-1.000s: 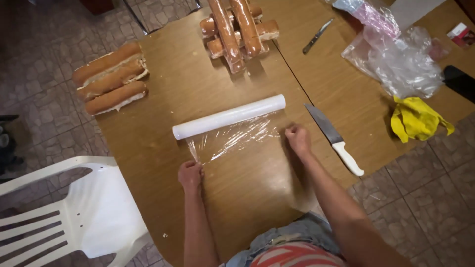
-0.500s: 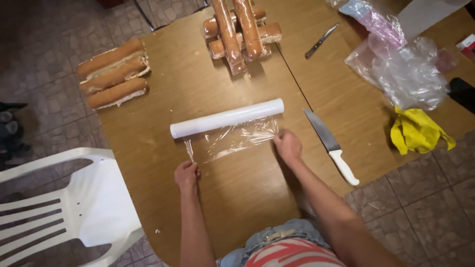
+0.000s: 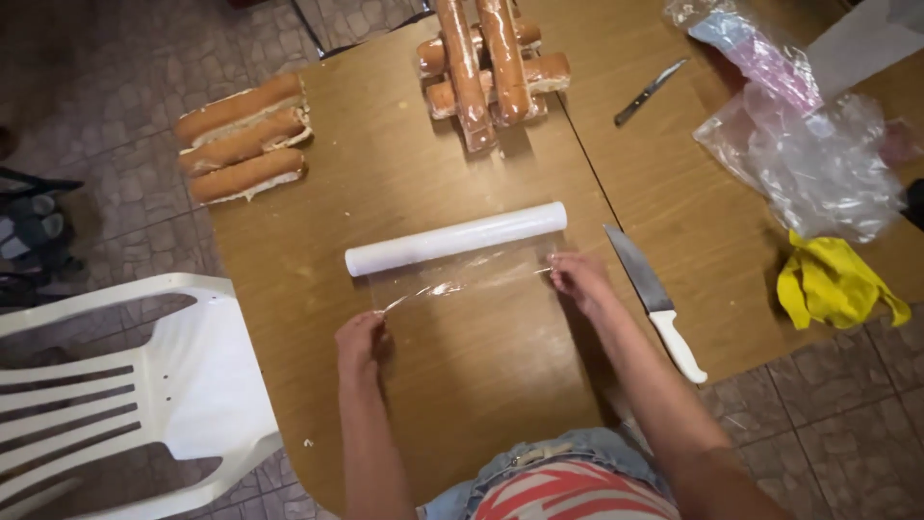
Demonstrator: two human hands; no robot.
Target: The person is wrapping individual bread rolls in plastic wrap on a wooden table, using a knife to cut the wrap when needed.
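Warm, even indoor light is falling on the wooden table point(image 3: 404, 183), casting soft shadows beside the bread rolls point(image 3: 245, 140). Glare is glinting off the plastic wrap point(image 3: 452, 284) and clear bags point(image 3: 808, 164), while the edges are looking slightly soft and darker.

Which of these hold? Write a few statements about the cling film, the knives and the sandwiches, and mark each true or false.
1. Both hands, left hand and right hand, hold the edge of the clear film pulled from the white roll. True.
2. The white-handled knife lies left of the roll. False: it lies to its right, beside the right hand.
3. Three long sandwiches lie side by side near the table's left edge. True.
4. The yellow cloth covers the roll. False: it lies far right on the table.
5. A white plastic chair stands at the left. True.
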